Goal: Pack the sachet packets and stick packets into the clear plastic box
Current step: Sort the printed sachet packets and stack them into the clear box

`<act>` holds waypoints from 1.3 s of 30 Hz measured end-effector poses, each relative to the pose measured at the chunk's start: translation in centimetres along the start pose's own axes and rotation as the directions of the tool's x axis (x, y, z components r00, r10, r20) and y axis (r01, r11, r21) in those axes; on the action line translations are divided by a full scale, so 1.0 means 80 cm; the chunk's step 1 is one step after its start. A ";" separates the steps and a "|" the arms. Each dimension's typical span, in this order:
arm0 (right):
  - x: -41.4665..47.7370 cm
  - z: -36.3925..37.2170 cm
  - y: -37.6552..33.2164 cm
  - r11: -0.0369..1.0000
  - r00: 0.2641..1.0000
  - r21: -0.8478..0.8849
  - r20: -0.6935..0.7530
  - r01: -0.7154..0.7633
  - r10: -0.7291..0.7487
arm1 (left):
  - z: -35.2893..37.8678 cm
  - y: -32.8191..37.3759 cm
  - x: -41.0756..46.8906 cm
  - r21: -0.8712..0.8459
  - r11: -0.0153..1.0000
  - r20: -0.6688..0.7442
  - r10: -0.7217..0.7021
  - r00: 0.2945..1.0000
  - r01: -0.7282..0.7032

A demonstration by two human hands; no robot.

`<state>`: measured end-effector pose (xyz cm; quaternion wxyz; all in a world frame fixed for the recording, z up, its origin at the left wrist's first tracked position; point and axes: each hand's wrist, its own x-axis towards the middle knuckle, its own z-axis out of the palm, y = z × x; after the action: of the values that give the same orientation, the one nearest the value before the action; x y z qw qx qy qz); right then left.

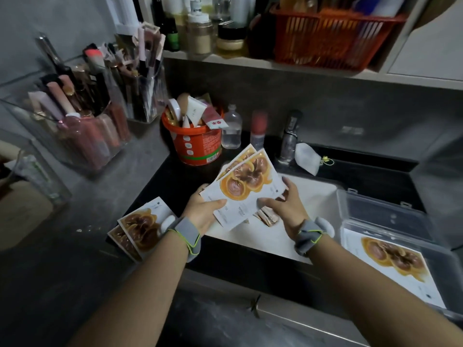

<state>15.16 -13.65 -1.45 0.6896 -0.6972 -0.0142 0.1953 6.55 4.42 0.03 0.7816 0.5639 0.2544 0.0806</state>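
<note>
your held sachets (246, 182) cover most of the stick packets (266, 216); only their ends show. print on the sachets too small to read. clear plastic box (390, 216) cut off at right edge. your left wrist hides part of the counter stack (140, 230).

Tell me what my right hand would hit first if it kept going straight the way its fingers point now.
Your right hand points up-left into the fanned sachet packets it already touches. Past them, probably the orange tub, though depth is unclear.
</note>
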 end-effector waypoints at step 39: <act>-0.099 -0.062 0.071 0.919 0.997 -0.387 0.063 0.071 -0.050 | 0.021 -0.065 -0.051 0.229 0.973 0.086 -0.012 0.996 -0.008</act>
<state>7.87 -20.95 -5.10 0.5426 -0.8141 -0.0922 0.1853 3.06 -0.53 -3.15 0.7217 0.6529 0.2284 0.0256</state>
